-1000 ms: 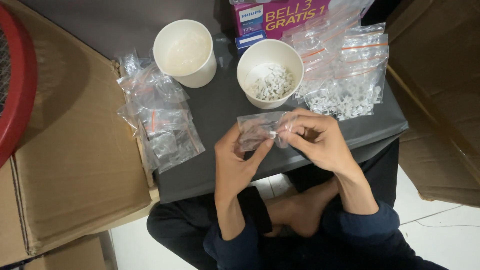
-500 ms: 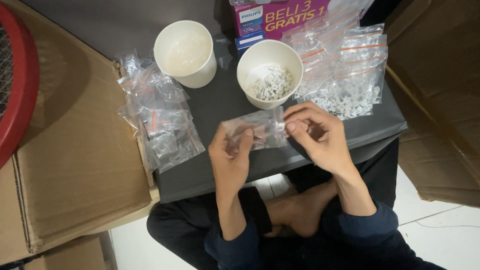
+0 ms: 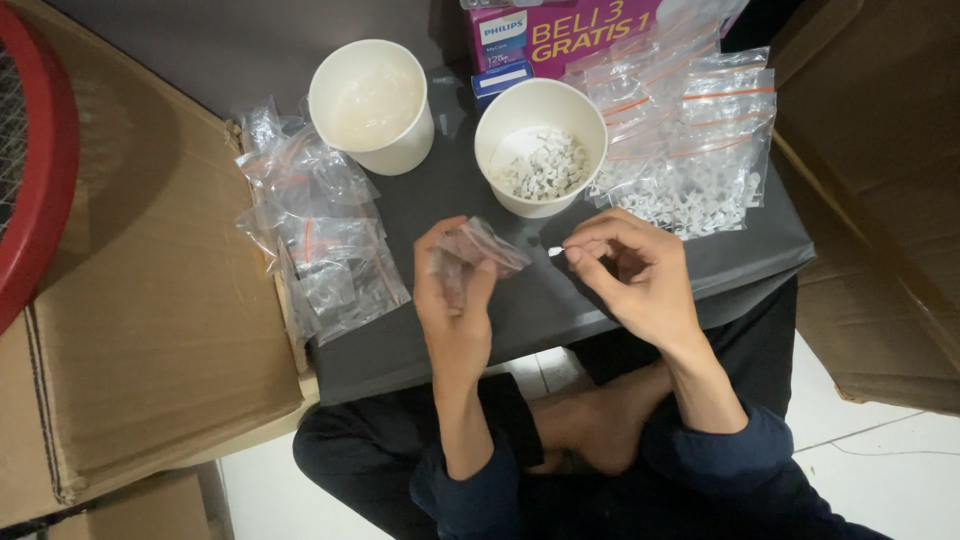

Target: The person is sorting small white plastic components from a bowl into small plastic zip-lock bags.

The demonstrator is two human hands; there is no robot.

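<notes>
Near the desk's (image 3: 600, 300) front edge, the left hand (image 3: 455, 300) grips a small clear bag (image 3: 480, 250); the right hand (image 3: 630, 275) pinches a tiny white piece (image 3: 555, 251).

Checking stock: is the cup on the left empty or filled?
Empty: the left cup shows only its bare white bottom; the other cup holds small white pieces.

Empty white paper cup (image 3: 371, 105) upper centre; purple box (image 3: 565, 35) top edge; cardboard sheet (image 3: 140, 330) left; red hoop (image 3: 40, 160) far left.
</notes>
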